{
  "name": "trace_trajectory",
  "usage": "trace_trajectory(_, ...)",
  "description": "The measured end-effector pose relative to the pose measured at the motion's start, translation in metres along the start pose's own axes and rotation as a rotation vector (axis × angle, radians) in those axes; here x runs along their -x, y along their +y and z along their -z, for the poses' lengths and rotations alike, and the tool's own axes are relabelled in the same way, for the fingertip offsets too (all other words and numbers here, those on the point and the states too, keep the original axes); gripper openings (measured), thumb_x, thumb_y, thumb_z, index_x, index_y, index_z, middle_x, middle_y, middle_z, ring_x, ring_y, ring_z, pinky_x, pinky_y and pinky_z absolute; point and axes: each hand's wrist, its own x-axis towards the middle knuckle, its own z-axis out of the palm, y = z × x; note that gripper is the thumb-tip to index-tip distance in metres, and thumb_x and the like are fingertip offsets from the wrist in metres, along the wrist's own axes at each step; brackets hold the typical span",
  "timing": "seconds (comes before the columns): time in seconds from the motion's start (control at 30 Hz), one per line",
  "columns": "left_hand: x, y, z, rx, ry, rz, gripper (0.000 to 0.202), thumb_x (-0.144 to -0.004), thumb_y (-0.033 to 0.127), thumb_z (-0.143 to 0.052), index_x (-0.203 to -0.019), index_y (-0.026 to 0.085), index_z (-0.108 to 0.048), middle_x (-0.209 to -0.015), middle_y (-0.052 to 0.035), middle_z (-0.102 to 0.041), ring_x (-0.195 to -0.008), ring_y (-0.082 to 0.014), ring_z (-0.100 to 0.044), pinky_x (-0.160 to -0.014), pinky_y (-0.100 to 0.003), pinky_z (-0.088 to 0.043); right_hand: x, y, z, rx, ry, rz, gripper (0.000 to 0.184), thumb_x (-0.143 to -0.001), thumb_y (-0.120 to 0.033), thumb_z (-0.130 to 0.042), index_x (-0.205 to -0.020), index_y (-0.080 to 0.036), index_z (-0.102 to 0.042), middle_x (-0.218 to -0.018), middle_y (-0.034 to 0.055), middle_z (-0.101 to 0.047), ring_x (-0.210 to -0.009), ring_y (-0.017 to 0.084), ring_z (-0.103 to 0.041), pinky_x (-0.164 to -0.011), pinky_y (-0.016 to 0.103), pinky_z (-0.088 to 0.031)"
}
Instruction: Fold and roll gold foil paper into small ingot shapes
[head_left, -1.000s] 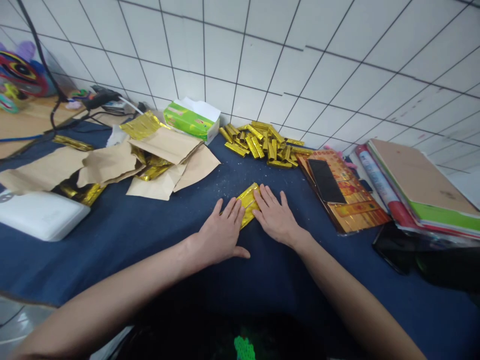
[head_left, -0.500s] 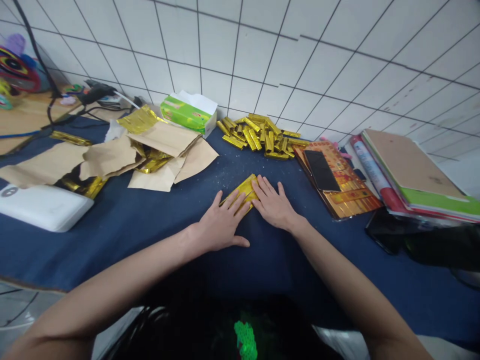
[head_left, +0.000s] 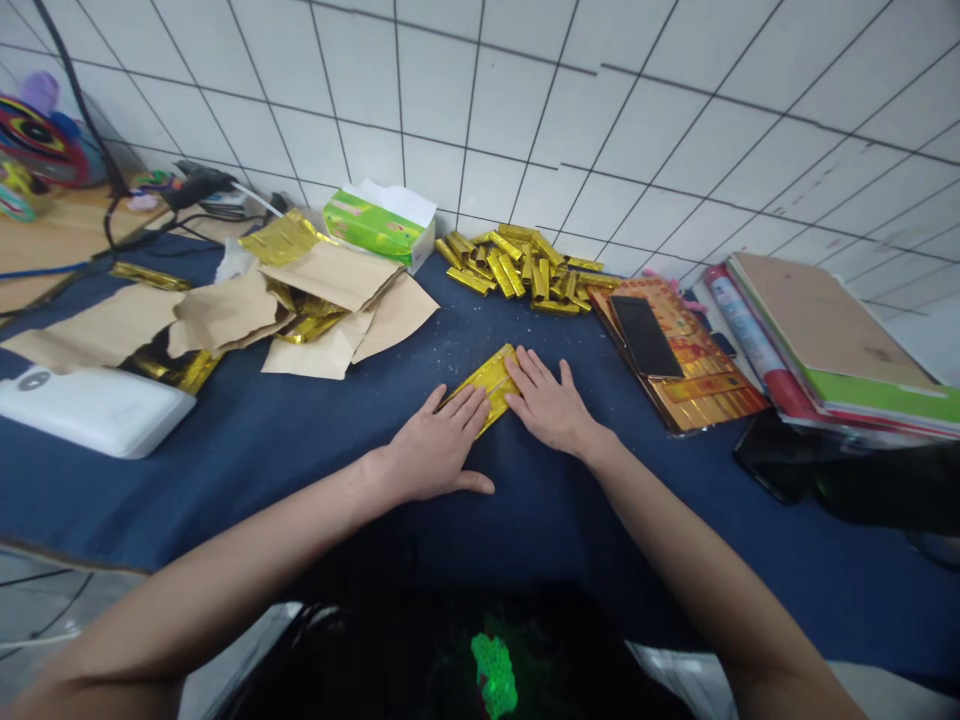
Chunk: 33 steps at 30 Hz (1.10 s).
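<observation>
In the head view, your left hand is flat, fingers outstretched, laid over the near-left part of a gold foil sheet. Your right hand is flat too, its fingertips on the sheet's right edge; neither hand grips anything. The sheet lies slanted on the navy cloth in front of you. Taking the sheet as the clock's centre, a pile of gold foil rolls sits at twelve, a green tissue pack at eleven, brown paper pieces at ten, and a black smartphone between two and three.
</observation>
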Motion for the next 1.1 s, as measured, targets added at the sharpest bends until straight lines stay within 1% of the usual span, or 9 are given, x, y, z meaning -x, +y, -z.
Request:
trace_trajectory(0.17, 0.0005, -0.0017, -0.001, 0.037, -0.002, -0.014, 0.093, -0.072, 0.074, -0.031, -0.14, 0.011, -0.022, -0.144, -0.0185, -0.026, -0.135, -0.029, -0.019, -0.107, -0.048, -0.016, 0.0001, 0.0003, 0.0009, -0.004, -0.013, -0.002, 0.057, -0.09, -0.042, -0.018, -0.141, -0.016, -0.02, -0.149, 0.0114, -0.016, -0.137, 0.025, -0.014, -0.103, 0.062, -0.014)
trace_trajectory(0.27, 0.0011, -0.0027, 0.0002, 0.058, -0.014, -0.027, 0.092, -0.072, 0.075, -0.033, -0.14, 0.013, -0.023, -0.145, -0.0174, -0.025, -0.135, -0.0293, -0.019, -0.106, -0.048, -0.016, -0.0004, 0.0001, 0.0015, 0.002, -0.021, -0.004, 0.057, -0.09, -0.041, -0.018, -0.141, -0.015, -0.02, -0.149, 0.0116, -0.016, -0.137, 0.025, -0.014, -0.103, 0.062, -0.014)
trace_trajectory(0.33, 0.0015, -0.0025, 0.0019, 0.071, -0.02, -0.03, 0.094, -0.071, 0.075, -0.033, -0.14, 0.013, -0.022, -0.146, -0.016, -0.022, -0.135, -0.0311, -0.017, -0.106, -0.051, -0.015, -0.0006, -0.0002, 0.0019, 0.008, -0.023, -0.008, 0.057, -0.091, -0.041, -0.018, -0.141, -0.015, -0.021, -0.149, 0.0118, -0.016, -0.137, 0.024, -0.014, -0.103, 0.062, -0.014)
trace_trajectory(0.4, 0.0021, -0.002, 0.0035, 0.092, -0.028, -0.039, 0.094, -0.07, 0.076, -0.033, -0.141, 0.016, -0.019, -0.148, -0.0132, -0.02, -0.135, -0.0332, -0.016, -0.105, -0.055, -0.015, -0.0005, -0.0007, 0.0024, 0.011, -0.024, -0.012, 0.056, -0.091, -0.041, -0.019, -0.141, -0.015, -0.021, -0.149, 0.0116, -0.016, -0.137, 0.024, -0.014, -0.103, 0.061, -0.014)
trace_trajectory(0.53, 0.0034, -0.0014, 0.0036, 0.131, -0.046, -0.058, 0.092, -0.071, 0.076, -0.033, -0.141, 0.019, -0.018, -0.147, -0.0103, -0.023, -0.135, -0.0339, -0.015, -0.103, -0.059, -0.013, 0.0001, -0.0017, 0.0043, 0.015, -0.036, -0.016, 0.056, -0.09, -0.04, -0.019, -0.141, -0.015, -0.021, -0.149, 0.0113, -0.015, -0.137, 0.024, -0.014, -0.103, 0.06, -0.015)
trace_trajectory(0.77, 0.0049, -0.0002, 0.0001, 0.125, -0.055, -0.053, 0.092, -0.07, 0.075, -0.037, -0.141, 0.017, -0.021, -0.148, -0.0114, -0.02, -0.135, -0.0341, -0.013, -0.103, -0.06, -0.011, 0.0001, -0.0015, 0.0042, 0.025, -0.032, -0.017, 0.056, -0.091, -0.039, -0.02, -0.141, -0.015, -0.021, -0.149, 0.0105, -0.015, -0.136, 0.024, -0.015, -0.103, 0.06, -0.016)
trace_trajectory(0.97, 0.0052, 0.0025, 0.0014, 0.085, -0.051, -0.012, 0.095, -0.067, 0.074, -0.043, -0.14, 0.017, -0.022, -0.147, -0.0211, -0.015, -0.135, -0.0336, -0.014, -0.104, -0.058, -0.013, 0.0002, 0.0017, 0.0023, -0.027, -0.031, -0.017, 0.056, -0.091, -0.042, -0.02, -0.141, -0.017, -0.02, -0.149, 0.0092, -0.016, -0.136, 0.023, -0.015, -0.104, 0.059, -0.016)
trace_trajectory(1.03, 0.0056, 0.0029, 0.0007, 0.074, -0.029, -0.008, 0.095, -0.067, 0.075, -0.043, -0.14, 0.017, -0.024, -0.146, -0.0226, -0.015, -0.135, -0.0332, -0.015, -0.104, -0.056, -0.014, 0.0002, 0.0023, 0.0015, -0.037, -0.03, -0.017, 0.056, -0.091, -0.042, -0.02, -0.141, -0.018, -0.02, -0.149, 0.009, -0.016, -0.137, 0.024, -0.015, -0.104, 0.059, -0.016)
trace_trajectory(1.1, 0.0062, 0.003, -0.0008, 0.067, -0.008, -0.02, 0.094, -0.067, 0.075, -0.041, -0.139, 0.016, -0.024, -0.146, -0.0219, -0.018, -0.135, -0.0326, -0.016, -0.105, -0.056, -0.013, 0.0004, 0.0021, 0.001, -0.04, -0.029, -0.019, 0.056, -0.091, -0.042, -0.021, -0.141, -0.018, -0.02, -0.149, 0.0089, -0.016, -0.137, 0.024, -0.014, -0.104, 0.059, -0.015)
